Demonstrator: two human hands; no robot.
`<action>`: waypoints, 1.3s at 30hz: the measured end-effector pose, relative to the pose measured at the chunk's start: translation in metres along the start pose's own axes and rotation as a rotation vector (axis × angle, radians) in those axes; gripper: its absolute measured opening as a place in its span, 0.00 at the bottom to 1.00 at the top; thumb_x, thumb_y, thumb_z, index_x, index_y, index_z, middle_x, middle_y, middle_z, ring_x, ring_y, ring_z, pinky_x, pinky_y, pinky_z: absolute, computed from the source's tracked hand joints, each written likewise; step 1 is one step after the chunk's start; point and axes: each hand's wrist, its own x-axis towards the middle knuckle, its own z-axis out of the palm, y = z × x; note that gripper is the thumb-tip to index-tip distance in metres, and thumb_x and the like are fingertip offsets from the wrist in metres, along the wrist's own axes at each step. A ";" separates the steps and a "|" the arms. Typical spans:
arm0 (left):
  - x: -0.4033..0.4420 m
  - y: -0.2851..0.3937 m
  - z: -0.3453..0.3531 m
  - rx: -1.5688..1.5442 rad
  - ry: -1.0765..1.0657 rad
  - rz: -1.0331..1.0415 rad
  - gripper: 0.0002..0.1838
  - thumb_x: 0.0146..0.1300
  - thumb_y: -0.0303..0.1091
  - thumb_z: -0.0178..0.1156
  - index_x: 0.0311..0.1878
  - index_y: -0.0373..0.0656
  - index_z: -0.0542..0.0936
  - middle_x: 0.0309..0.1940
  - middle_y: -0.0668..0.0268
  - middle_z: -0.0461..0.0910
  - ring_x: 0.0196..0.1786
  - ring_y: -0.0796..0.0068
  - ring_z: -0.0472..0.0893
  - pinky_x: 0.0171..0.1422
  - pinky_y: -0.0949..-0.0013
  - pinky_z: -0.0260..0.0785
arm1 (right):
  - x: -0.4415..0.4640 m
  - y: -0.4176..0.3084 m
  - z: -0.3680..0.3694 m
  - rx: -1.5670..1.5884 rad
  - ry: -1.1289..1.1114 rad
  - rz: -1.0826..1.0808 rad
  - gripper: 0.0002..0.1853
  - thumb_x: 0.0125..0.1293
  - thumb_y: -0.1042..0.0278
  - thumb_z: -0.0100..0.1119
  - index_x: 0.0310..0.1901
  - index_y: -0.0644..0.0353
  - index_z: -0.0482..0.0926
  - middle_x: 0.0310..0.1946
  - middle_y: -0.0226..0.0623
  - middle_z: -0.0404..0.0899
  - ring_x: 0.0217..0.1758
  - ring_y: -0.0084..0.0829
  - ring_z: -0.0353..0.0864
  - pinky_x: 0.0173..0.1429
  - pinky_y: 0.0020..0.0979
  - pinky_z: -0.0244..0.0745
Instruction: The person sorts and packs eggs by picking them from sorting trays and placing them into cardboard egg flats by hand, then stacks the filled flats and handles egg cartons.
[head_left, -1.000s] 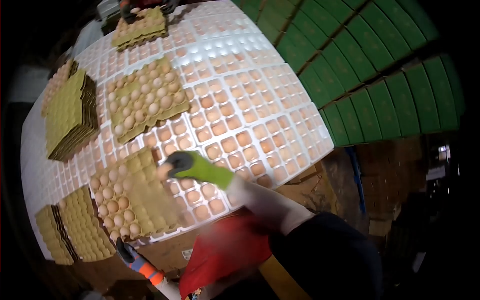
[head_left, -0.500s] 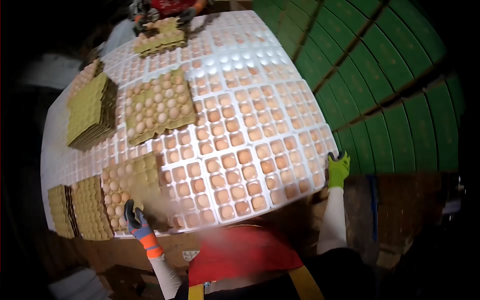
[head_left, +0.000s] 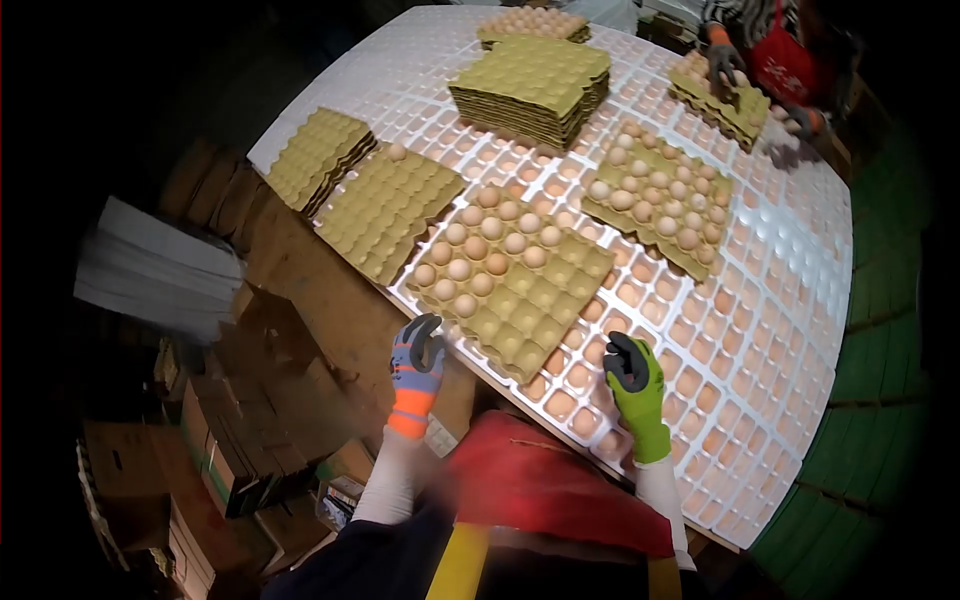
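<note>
My left hand (head_left: 417,365), in a blue-grey and orange glove with dark fingertips, hovers at the table's front edge. Its fingers are bent but apart, with nothing visible in them. Close by lies a pulp egg tray (head_left: 527,317), partly filled with eggs (head_left: 458,269) toward its left and back; the cups on its right front are bare. My right hand (head_left: 636,385), in a green glove with dark fingers, is over the egg-filled white plastic trays (head_left: 687,381), right of the pulp tray. Its fingers curl loosely, with a gap to the thumb and no egg visible between them.
Left of the part-filled tray are a pulp tray (head_left: 385,215) with one egg and a smaller stack (head_left: 318,158). A tall tray stack (head_left: 530,85) and an egg-filled tray (head_left: 660,195) lie farther back. Another person's gloved hand (head_left: 724,65) works at the far right. Cardboard boxes (head_left: 250,430) stand lower left.
My view has swung left. My right hand has come from beside the green crates to the part-filled tray's right side. My left hand has drawn away from the eggs to the table edge.
</note>
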 end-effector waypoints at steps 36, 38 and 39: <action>0.359 -0.515 -0.149 -1.170 0.104 -0.898 0.27 0.63 0.38 0.59 0.65 0.42 0.71 0.57 0.59 0.79 0.57 0.59 0.79 0.61 0.54 0.74 | 0.432 -0.069 0.567 -0.454 -0.243 -0.193 0.39 0.63 0.43 0.56 0.69 0.63 0.63 0.62 0.56 0.70 0.64 0.52 0.70 0.68 0.43 0.65; 0.367 -0.501 -0.157 -1.254 0.101 -0.906 0.25 0.61 0.35 0.58 0.63 0.41 0.73 0.56 0.58 0.79 0.57 0.58 0.79 0.62 0.54 0.73 | 0.424 -0.082 0.568 -0.456 -0.222 -0.125 0.41 0.59 0.41 0.61 0.67 0.62 0.66 0.61 0.53 0.70 0.60 0.50 0.75 0.64 0.43 0.70; 0.375 -0.480 -0.163 -1.305 0.085 -0.940 0.24 0.62 0.36 0.58 0.61 0.39 0.74 0.56 0.58 0.79 0.57 0.57 0.79 0.63 0.55 0.72 | 0.423 -0.079 0.568 -0.388 -0.205 -0.137 0.41 0.59 0.42 0.61 0.67 0.63 0.66 0.60 0.53 0.71 0.60 0.50 0.74 0.64 0.42 0.70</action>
